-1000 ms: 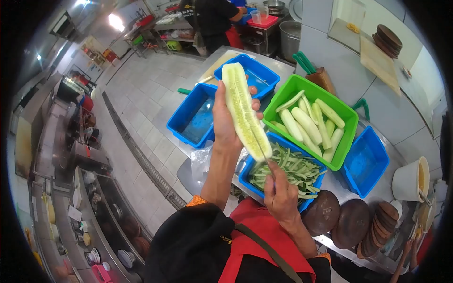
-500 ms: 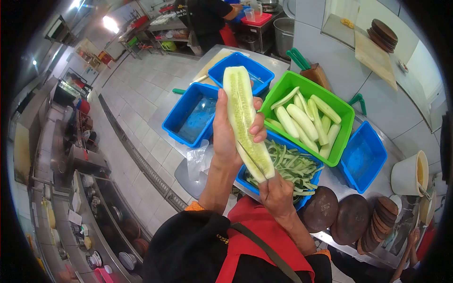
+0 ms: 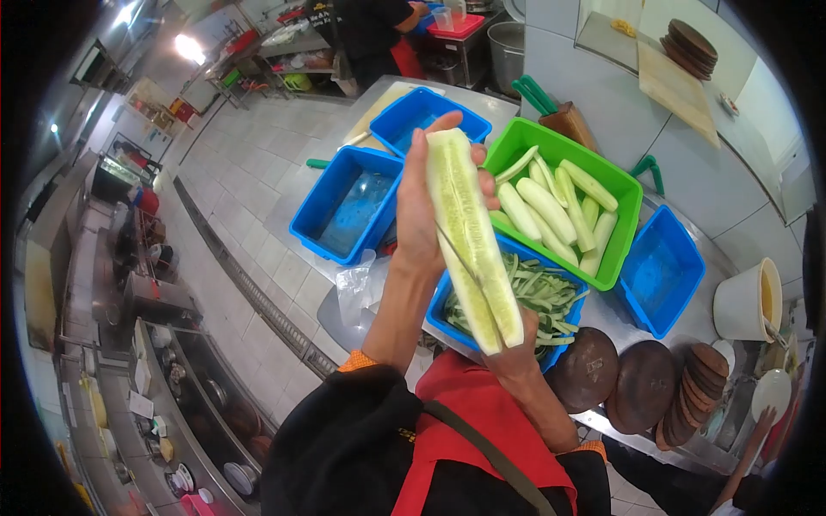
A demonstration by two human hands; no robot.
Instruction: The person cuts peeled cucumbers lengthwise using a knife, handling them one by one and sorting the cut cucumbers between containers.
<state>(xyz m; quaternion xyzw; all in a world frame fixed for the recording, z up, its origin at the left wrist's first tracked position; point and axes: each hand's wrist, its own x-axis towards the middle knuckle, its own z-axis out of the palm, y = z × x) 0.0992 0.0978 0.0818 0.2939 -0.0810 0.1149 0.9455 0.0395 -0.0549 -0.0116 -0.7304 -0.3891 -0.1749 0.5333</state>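
Observation:
A peeled cucumber (image 3: 469,232) lies along my left hand (image 3: 419,211), whose fingers wrap round it from behind. Its pale, seedy cut face is turned up. A lengthwise slit parts its lower portion into two strips. My right hand (image 3: 519,348) is at the cucumber's lower end, partly behind it, with the fingers curled; what they hold is hidden. Beneath, a blue tub (image 3: 447,320) contains green cucumber peelings (image 3: 542,292). Beyond it, a green tub (image 3: 621,249) holds several peeled cucumbers (image 3: 546,211).
Blue tubs (image 3: 323,245) stand left, behind (image 3: 430,96) and right (image 3: 661,273). Dark round boards (image 3: 585,370) line the front right, near a white bucket (image 3: 737,301). Green-handled knives (image 3: 535,95) stand in a block. A co-worker (image 3: 366,34) is at the back, another person's arm (image 3: 747,456) lower right.
The cucumber has shifted down and right, and its slit is longer. My left fingers have loosened and straightened somewhat. My right hand has moved lower, further behind the cucumber.

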